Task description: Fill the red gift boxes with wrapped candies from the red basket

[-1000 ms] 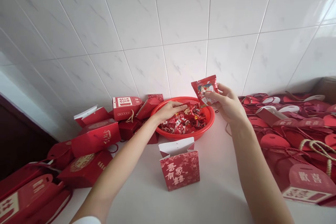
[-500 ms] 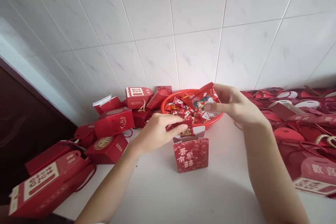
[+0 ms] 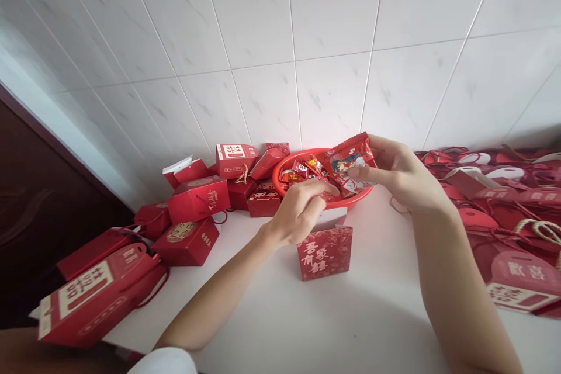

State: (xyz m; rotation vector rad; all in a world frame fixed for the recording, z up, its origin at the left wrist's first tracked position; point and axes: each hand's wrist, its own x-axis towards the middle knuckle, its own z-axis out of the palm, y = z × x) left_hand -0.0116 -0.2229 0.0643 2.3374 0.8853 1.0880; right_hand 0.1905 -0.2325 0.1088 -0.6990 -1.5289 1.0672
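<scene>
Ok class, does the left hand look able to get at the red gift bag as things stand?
Probably yes: the left hand hangs right beside the top of the red gift bag, and nothing appears to stand between them.

Bright, soft light; wide-angle edge distortion.

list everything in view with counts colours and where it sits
tiled wall: one, white with grey veining, behind everything
countertop: one, white, under everything
dark brown panel: one, far left, beyond the counter
plastic basin: one, red, against the wall
wrapped sweets: many, mostly red, in the basin
gift bag: one, red, upright in front of the basin
gift boxes and bags: roughly ten, red, heaped left
rope-handled gift bags: too many to count, red, heaped right
snack packet: one, red with cartoon print, in the right hand
left hand: one, at the basin's near rim
right hand: one, pinching the packet above the basin
</scene>
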